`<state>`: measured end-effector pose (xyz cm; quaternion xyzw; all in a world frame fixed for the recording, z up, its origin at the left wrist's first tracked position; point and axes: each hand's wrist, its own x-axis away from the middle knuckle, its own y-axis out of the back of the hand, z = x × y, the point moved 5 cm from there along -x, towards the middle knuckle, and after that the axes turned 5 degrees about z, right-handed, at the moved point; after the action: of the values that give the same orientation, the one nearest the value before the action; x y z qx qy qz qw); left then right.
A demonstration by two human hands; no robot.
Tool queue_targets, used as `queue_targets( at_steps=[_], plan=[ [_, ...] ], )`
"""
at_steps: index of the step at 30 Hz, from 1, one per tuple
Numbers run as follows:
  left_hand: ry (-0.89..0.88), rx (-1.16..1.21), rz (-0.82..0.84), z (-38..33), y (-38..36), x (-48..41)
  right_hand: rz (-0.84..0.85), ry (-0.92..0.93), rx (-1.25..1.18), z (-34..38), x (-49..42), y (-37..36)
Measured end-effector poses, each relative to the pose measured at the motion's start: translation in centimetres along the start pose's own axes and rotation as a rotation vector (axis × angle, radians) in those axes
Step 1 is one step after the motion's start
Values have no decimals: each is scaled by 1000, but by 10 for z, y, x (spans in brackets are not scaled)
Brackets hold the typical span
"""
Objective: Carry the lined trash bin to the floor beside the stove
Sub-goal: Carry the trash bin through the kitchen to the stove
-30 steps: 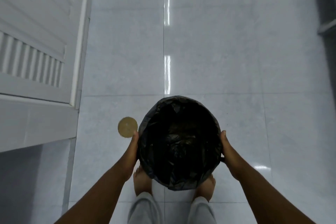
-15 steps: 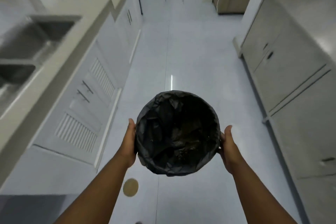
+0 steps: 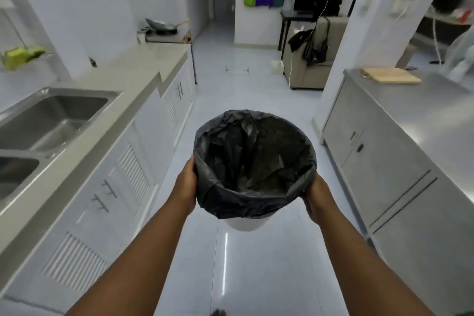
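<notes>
A white trash bin lined with a black bag hangs in the air above the tiled floor, mid-frame. My left hand grips its left side and my right hand grips its right side, both pressed on the bag's folded rim. The bin tilts slightly toward me, so its dark inside shows. A small stove with a frying pan on it sits at the far end of the left counter, well ahead of the bin.
A grey counter with a steel double sink and white cabinets runs along the left. A metal cabinet unit bearing a wooden board lines the right. The tiled aisle leads to a room with a sofa.
The bin has risen from floor level to chest height in both hands. The view has lifted from the floor to the kitchen aisle. The round floor drain has dropped out of sight.
</notes>
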<state>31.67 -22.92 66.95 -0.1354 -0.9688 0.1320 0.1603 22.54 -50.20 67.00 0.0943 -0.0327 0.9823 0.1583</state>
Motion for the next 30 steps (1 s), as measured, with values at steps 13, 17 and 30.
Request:
queue_targets(
  at_steps=[13,17,30],
  plan=[
    [110,13,76,-77,-1,-217,-125,-72,-59,56,-200,-34],
    [94,-2,63,-96,-7,-294,-111,-77,-55,67,-285,-32],
    [57,26,-30,-172,-66,-544,-10,-85,-80,134,-568,-5]
  ],
)
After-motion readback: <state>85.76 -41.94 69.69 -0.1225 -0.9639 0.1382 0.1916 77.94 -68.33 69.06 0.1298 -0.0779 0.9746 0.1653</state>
